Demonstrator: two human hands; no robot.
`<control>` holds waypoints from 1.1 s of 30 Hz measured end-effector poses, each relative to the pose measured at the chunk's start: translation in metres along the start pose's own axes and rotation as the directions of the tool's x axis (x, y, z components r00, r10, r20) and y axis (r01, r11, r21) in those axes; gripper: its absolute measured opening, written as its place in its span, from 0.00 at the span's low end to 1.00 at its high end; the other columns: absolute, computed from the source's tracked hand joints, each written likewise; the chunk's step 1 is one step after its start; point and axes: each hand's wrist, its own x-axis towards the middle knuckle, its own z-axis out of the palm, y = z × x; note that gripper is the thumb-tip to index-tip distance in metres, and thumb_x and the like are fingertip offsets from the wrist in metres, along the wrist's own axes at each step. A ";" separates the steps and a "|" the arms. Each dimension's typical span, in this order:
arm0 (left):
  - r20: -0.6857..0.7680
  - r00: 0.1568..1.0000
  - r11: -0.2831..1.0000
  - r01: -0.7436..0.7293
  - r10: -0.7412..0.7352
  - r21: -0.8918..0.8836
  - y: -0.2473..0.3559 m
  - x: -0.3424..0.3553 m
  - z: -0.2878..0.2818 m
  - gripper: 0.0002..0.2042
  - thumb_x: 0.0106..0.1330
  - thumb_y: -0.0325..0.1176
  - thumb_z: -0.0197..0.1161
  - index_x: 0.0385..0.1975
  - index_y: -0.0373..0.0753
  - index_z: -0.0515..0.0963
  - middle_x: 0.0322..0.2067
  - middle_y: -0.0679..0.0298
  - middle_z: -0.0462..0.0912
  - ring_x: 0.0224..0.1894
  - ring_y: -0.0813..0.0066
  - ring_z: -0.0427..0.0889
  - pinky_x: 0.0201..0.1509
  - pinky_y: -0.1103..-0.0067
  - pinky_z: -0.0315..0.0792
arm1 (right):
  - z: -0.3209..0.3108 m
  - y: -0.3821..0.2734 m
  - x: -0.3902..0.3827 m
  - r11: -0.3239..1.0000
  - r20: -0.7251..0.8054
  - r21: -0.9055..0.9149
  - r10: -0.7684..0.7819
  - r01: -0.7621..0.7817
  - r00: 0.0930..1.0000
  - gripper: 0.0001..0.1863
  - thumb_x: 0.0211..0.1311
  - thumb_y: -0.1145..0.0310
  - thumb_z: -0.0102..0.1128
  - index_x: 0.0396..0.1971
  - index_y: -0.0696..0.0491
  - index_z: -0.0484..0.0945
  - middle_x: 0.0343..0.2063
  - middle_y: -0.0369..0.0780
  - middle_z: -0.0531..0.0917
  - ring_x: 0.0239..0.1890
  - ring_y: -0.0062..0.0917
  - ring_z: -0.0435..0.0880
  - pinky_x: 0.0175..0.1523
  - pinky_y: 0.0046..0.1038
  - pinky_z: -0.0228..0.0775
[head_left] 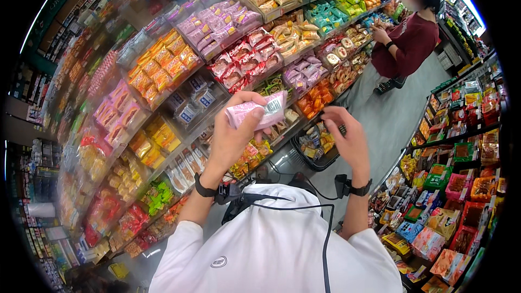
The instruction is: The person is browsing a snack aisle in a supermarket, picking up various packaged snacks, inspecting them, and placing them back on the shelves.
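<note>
In a snack aisle, much stays hard for us to read: the shelves at left smear into blur, the fisheye rim cuts off both ends of the aisle, and our own white top hides the floor beneath us. We hold one pink snack packet raised at chest height in front of the shelves, our left hand closed around its lower end, thumb and fingers pinching it. Our right hand hangs just beside it, apart from the packet, fingers loosely curled and holding nothing. Both forearms rise from the lower edge, each wrist wearing one dark band. Below the hands sits one dark shopping basket, partly hidden by them, its contents too small to count. One other person in a maroon top stands farther along, reaching to the shelves.
</note>
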 end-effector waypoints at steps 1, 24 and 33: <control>0.029 1.000 1.000 0.012 -0.011 -0.022 -0.004 -0.003 0.006 0.10 0.83 0.33 0.64 0.56 0.36 0.79 0.39 0.59 0.90 0.31 0.80 0.87 0.28 0.83 0.75 | 0.000 -0.011 0.005 0.997 0.044 0.046 -0.057 0.055 0.997 0.21 0.72 0.74 0.71 0.62 0.57 0.81 0.46 0.41 0.92 0.45 0.28 0.90 0.53 0.30 0.80; -0.038 0.998 0.995 -0.052 0.055 0.086 -0.053 -0.058 0.121 0.37 0.60 0.26 0.85 0.69 0.34 0.73 0.68 0.54 0.80 0.72 0.61 0.79 0.79 0.63 0.70 | -0.047 0.032 -0.008 0.920 0.324 0.350 -0.297 0.177 0.898 0.40 0.46 0.53 0.92 0.60 0.53 0.86 0.48 0.40 0.91 0.44 0.29 0.90 0.50 0.30 0.81; -0.048 0.996 0.986 -0.070 0.078 0.154 -0.062 -0.053 0.149 0.35 0.60 0.25 0.85 0.68 0.35 0.73 0.65 0.52 0.82 0.70 0.61 0.82 0.77 0.63 0.73 | -0.077 0.035 -0.025 0.956 0.299 0.233 -0.244 0.177 0.923 0.37 0.51 0.61 0.89 0.62 0.53 0.85 0.49 0.41 0.90 0.46 0.32 0.90 0.51 0.32 0.81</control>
